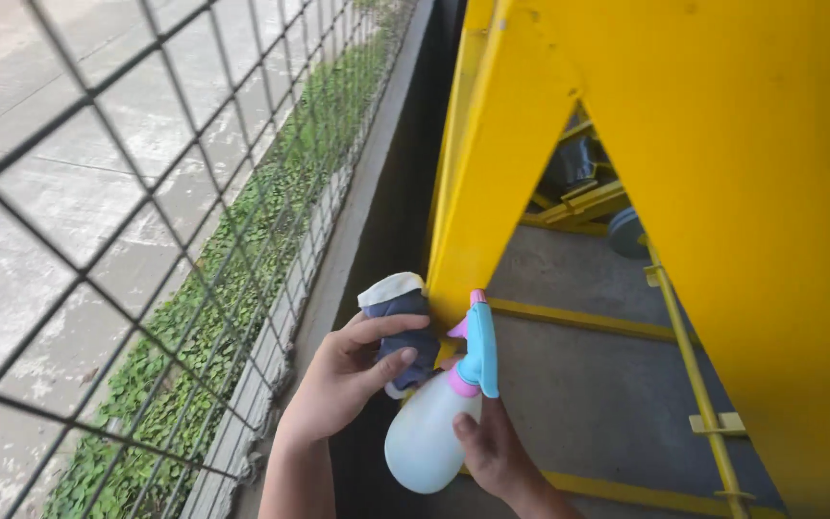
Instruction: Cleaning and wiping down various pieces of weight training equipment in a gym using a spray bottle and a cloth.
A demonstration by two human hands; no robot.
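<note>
1. Your left hand (343, 375) presses a folded cloth (398, 322), dark blue with a pale edge, against the lower edge of a yellow painted steel leg (501, 173). The fingers are curled around the cloth, holding it fast, with the thumb below.

2. Your right hand (494, 450) cradles a white spray bottle (429, 437) from beneath. Its blue and pink trigger head (477, 348) sits just beside the cloth and close against the leg. The fingers wrap the bottle's body; none appears to rest on the trigger.

3. To work this spot well, a judgement from what shows: keep the cloth flat on the painted face rather than bunched, so the whole pad bears on the metal.

4. The nozzle looks very close to the surface. Tilting it a little away would likely spread the mist wider instead of leaving one wet patch that runs.

5. Mind the corner of the leg. The cloth is near its narrow edge, and a wipe along the length of the edge should catch less than one across it.

6. A wire mesh fence (127, 221) stands close at your left, with a strip of green plants (242, 288) and pavement beyond. Keep your left elbow in so that it clears the mesh.

7. Thin yellow rails (578, 317) cross the concrete floor (588, 384) behind the leg. A grey round object farther back is too dim to identify.
</note>
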